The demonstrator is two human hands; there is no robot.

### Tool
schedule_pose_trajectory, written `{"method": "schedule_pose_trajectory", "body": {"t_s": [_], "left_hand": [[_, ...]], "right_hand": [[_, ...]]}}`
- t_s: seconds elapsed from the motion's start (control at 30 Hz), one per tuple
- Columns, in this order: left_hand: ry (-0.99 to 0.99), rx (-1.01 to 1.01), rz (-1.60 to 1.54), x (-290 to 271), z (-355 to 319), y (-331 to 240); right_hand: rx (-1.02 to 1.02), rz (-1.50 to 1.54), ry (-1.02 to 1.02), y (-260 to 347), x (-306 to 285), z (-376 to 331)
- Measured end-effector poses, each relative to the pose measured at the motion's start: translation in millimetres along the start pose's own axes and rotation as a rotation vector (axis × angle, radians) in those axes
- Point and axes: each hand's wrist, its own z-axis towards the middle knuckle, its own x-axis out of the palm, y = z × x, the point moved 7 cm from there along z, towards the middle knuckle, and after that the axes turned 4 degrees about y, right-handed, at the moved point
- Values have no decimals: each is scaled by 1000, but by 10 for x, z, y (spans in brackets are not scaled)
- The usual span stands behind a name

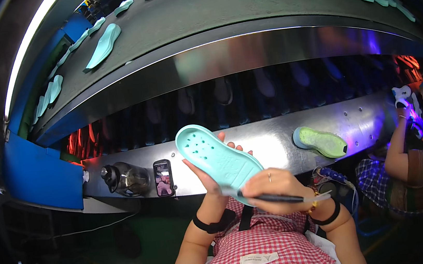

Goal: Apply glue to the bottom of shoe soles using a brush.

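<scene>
A mint-green shoe sole (219,154), with small holes at its wider end, is held up above the metal ledge. My left hand (203,177) is closed around it from below, thumb along one edge and fingertips showing past the other. In my right hand (275,190) is a slim brush (281,197) with a black handle. The brush's pale, blurred tip lies at the sole's narrower end. The fingers of that hand also cover part of this end. On the ledge to the right lies a yellow-green sole (322,143) with a mint rim.
The metal ledge (279,129) carries a dark bottle (128,178) and a phone (163,178) at left. Beyond it runs a conveyor belt (183,18) with several mint soles (103,46). At right, a co-worker's arm (398,144) reaches toward white pieces (405,97) under violet light.
</scene>
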Motion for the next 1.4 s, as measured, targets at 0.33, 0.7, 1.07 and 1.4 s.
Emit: {"method": "schedule_pose_trajectory", "body": {"t_s": [0.33,0.7,1.07,1.4], "left_hand": [[17,150,128,119,26,-377],[138,103,160,454,93,-445],[-43,23,126,353,-138,-95],[87,-44,45,426,-10,-142]], "right_hand": [[89,199,172,-112,-120,-238],[297,687,-53,-525,-145,-338],[249,613,-216,-328,25,-293],[300,461,-72,-348,-233,-57]]}}
